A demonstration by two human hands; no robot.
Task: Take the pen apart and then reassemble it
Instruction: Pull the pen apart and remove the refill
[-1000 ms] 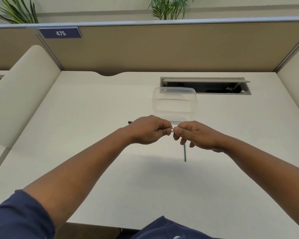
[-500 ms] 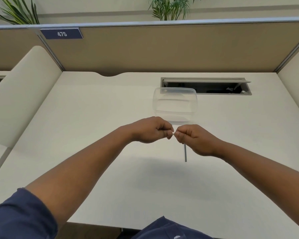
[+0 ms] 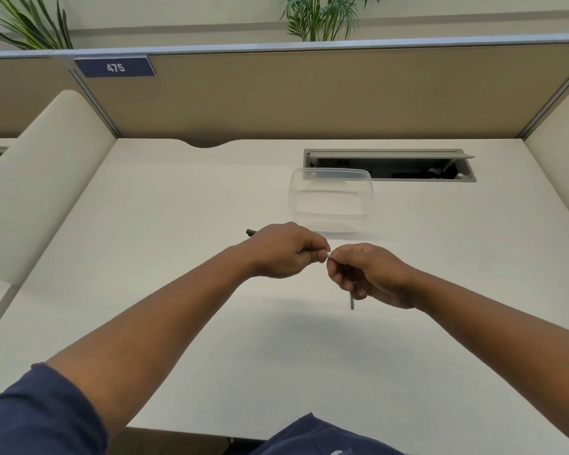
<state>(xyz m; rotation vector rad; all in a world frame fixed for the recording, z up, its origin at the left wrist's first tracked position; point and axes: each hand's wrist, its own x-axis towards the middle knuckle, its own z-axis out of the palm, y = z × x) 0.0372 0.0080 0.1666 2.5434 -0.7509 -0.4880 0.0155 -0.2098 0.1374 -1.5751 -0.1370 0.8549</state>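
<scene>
Fingertips of the left hand [image 3: 286,251] and right hand [image 3: 367,274] are pinched on a small white pen part [image 3: 328,255] above the table [image 3: 178,208]. A thin dark rod [image 3: 351,300] is also gripped by the right hand.

Tabletop [image 3: 178,290]: off-white, matte, bounded by tan partition at far edge and cream dividers left and right. Far right of centre, a recessed cable slot [image 3: 390,165] set into the surface, lid tipped open. Just near of it, a clear plastic container [image 3: 330,198], nothing visible inside. A dark pen piece [image 3: 251,232] lies left of the container, mostly hidden behind my left hand. A thin dark rod [image 3: 352,302] shows below my right hand; contact with the surface unclear.
</scene>
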